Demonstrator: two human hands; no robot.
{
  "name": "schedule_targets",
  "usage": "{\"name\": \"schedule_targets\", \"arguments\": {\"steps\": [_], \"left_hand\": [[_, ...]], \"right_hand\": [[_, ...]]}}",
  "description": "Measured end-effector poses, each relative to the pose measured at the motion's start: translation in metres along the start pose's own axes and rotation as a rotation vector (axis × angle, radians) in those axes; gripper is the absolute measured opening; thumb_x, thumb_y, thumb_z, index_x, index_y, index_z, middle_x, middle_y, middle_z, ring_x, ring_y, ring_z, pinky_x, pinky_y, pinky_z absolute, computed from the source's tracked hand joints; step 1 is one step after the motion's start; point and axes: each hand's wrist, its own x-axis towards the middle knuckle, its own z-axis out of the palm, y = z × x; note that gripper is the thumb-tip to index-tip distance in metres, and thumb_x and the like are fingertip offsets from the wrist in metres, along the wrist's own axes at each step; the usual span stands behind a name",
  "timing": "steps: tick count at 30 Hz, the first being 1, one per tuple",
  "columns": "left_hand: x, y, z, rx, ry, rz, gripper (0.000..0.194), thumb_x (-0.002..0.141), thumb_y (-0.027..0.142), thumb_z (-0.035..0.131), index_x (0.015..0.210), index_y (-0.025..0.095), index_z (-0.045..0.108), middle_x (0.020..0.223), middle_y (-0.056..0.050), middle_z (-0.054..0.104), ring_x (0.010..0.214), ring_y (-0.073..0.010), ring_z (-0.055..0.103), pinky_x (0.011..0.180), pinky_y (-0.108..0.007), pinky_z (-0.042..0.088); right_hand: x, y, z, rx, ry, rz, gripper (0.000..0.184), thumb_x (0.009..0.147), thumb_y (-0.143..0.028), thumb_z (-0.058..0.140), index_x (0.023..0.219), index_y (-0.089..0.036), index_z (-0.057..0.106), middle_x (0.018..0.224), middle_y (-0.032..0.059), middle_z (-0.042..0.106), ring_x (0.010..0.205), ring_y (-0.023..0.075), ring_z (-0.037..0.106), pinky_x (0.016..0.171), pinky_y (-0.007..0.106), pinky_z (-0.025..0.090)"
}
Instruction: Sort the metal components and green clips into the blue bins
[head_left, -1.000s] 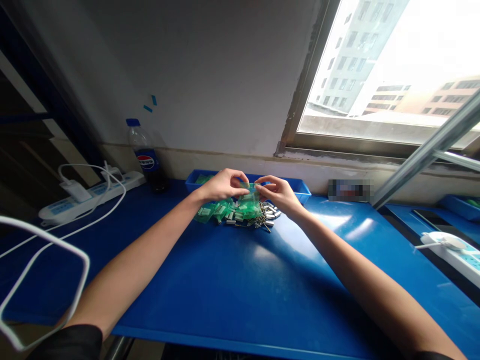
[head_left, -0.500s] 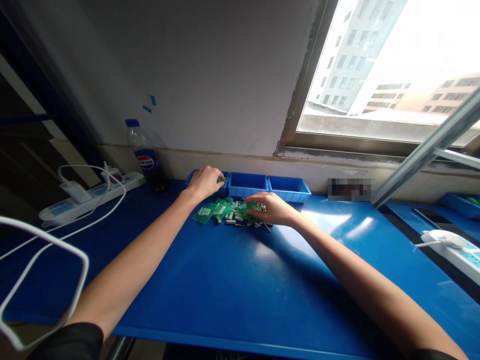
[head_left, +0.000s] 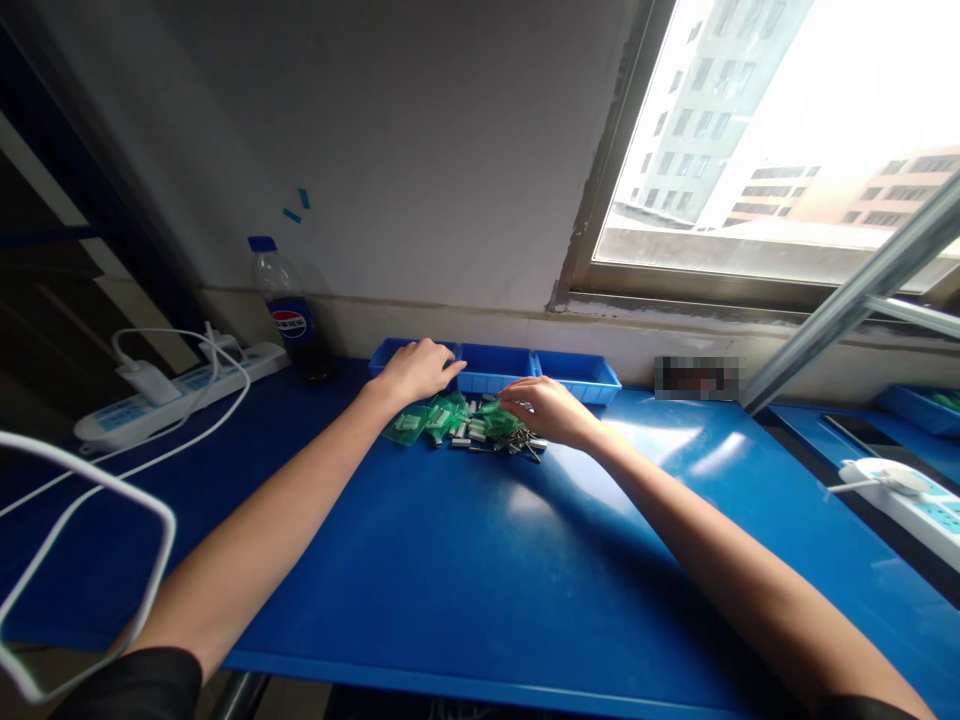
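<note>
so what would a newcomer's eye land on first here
Probably the bright window at the upper right, against the dim wall. Next, the green bags and metal pieces heaped on the blue table, right hand at their right edge. Behind them stand three blue bins, the left hand over the leftmost.

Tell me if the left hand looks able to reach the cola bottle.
Likely yes: the left hand is over a low blue bin, and nothing taller stands between it and the cola bottle.
</note>
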Motion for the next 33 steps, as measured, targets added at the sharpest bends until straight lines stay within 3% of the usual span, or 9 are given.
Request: {"name": "schedule_targets", "arguments": {"steps": [4,7,10,15,20,24,27,29,33], "left_hand": [[0.000,0.006,-0.004,-0.253,0.070,0.251,0.041,0.100,0.045,0.055,0.119,0.021,0.082,0.121,-0.009,0.080,0.112,-0.0281,0.074,0.098,-0.032,0.055],[-0.004,0.013,-0.010,-0.494,0.003,0.378,0.043,0.100,0.052,0.056,0.116,0.021,0.082,0.116,-0.006,0.081,0.108,-0.0246,0.075,0.094,-0.029,0.056],[-0.005,0.018,-0.010,-0.673,-0.076,0.380,0.042,0.090,0.054,0.071,0.111,0.019,0.080,0.107,-0.007,0.082,0.100,-0.0240,0.077,0.085,-0.029,0.058],[-0.001,0.020,0.005,-0.901,-0.121,0.303,0.048,0.076,0.051,0.085,0.106,0.017,0.070,0.086,-0.006,0.078,0.081,-0.0214,0.075,0.071,-0.029,0.059],[-0.001,0.023,0.007,-1.097,-0.208,0.247,0.050,0.075,0.046,0.088,0.107,0.017,0.064,0.076,-0.002,0.074,0.069,-0.0168,0.071,0.067,-0.028,0.057],[-0.002,0.020,0.001,-1.073,-0.199,0.233,0.048,0.074,0.044,0.089,0.106,0.016,0.067,0.075,-0.003,0.074,0.069,-0.0171,0.071,0.068,-0.028,0.057],[0.003,0.011,-0.003,-0.938,-0.096,0.216,0.044,0.074,0.042,0.087,0.105,0.016,0.070,0.076,-0.005,0.076,0.071,-0.0190,0.072,0.067,-0.027,0.056],[0.007,0.001,-0.004,-0.770,0.088,0.174,0.035,0.074,0.039,0.085,0.099,0.016,0.073,0.077,-0.006,0.076,0.073,-0.0204,0.072,0.066,-0.028,0.055],[0.010,-0.024,-0.004,-0.414,0.413,0.048,0.018,0.079,0.027,0.074,0.095,0.019,0.078,0.086,-0.007,0.080,0.080,-0.0230,0.075,0.078,-0.032,0.057]], "right_hand": [[0.001,0.004,0.001,-0.025,0.163,0.056,0.027,0.105,-0.030,0.055,0.104,-0.019,0.080,0.104,0.0115,0.082,0.093,0.0248,0.076,0.086,0.033,0.053],[0.002,0.008,0.002,0.087,0.331,0.178,0.028,0.104,-0.036,0.056,0.101,-0.020,0.078,0.092,0.0080,0.081,0.077,0.0209,0.071,0.075,0.031,0.052],[0.004,0.009,0.002,0.353,0.417,0.275,0.034,0.099,-0.049,0.062,0.094,-0.018,0.076,0.078,0.0052,0.076,0.067,0.0179,0.066,0.064,0.028,0.050],[0.008,0.003,-0.001,0.716,0.405,0.330,0.047,0.086,-0.064,0.072,0.089,-0.017,0.074,0.072,0.0043,0.072,0.062,0.0173,0.064,0.058,0.029,0.052],[0.010,-0.004,-0.004,0.884,0.390,0.337,0.052,0.079,-0.068,0.079,0.089,-0.017,0.075,0.074,0.0054,0.074,0.066,0.0184,0.068,0.063,0.031,0.058],[0.009,-0.003,-0.003,0.928,0.350,0.354,0.053,0.078,-0.068,0.081,0.094,-0.017,0.074,0.075,0.0054,0.076,0.067,0.0194,0.072,0.067,0.033,0.062],[0.007,0.000,-0.001,0.860,0.325,0.393,0.050,0.082,-0.063,0.080,0.105,-0.018,0.074,0.079,0.0061,0.078,0.073,0.0216,0.076,0.072,0.034,0.063],[0.005,0.001,0.000,0.720,0.302,0.370,0.043,0.086,-0.057,0.078,0.106,-0.019,0.074,0.086,0.0077,0.081,0.081,0.0230,0.078,0.076,0.035,0.062],[0.000,0.000,-0.001,0.356,0.157,0.108,0.029,0.091,-0.044,0.075,0.107,-0.020,0.078,0.110,0.0092,0.081,0.102,0.0256,0.076,0.093,0.039,0.059]]}}
